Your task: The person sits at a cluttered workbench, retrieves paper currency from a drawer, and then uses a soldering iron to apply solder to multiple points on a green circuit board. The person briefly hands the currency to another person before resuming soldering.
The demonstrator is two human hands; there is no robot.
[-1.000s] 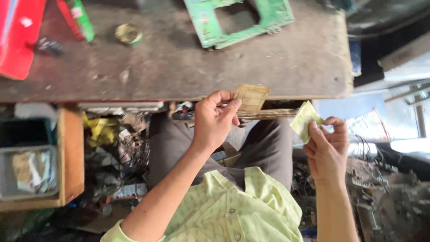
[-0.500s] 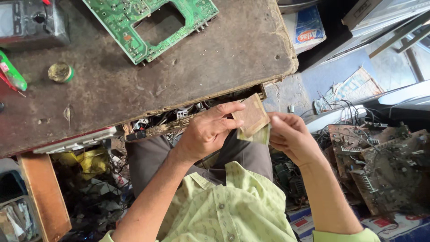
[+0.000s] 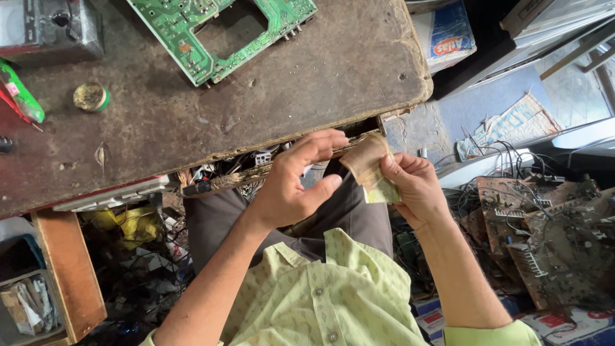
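My right hand (image 3: pixel 413 189) pinches a small stack of folded paper notes (image 3: pixel 368 165), brownish on top and pale green beneath, above my lap just below the front edge of the worn wooden table (image 3: pixel 269 109). Just to the left of the notes, my left hand (image 3: pixel 291 182) is spread, its index finger and thumb stretched toward them. It holds nothing, and I cannot tell whether the fingertip touches the paper. Grey trousers and a light green shirt fill the view below.
On the table lie a green circuit board (image 3: pixel 218 32) with a cut-out, a small round tin (image 3: pixel 91 97), a dark meter box (image 3: pixel 48 29) and a green-handled tool (image 3: pixel 19 93). Old circuit boards and wires (image 3: pixel 544 237) are piled at right. A wooden shelf (image 3: pixel 67 275) stands at left.
The two hands came together and both notes ended up in my right hand. My left hand let go of the brownish note and opened. The view shifted right.
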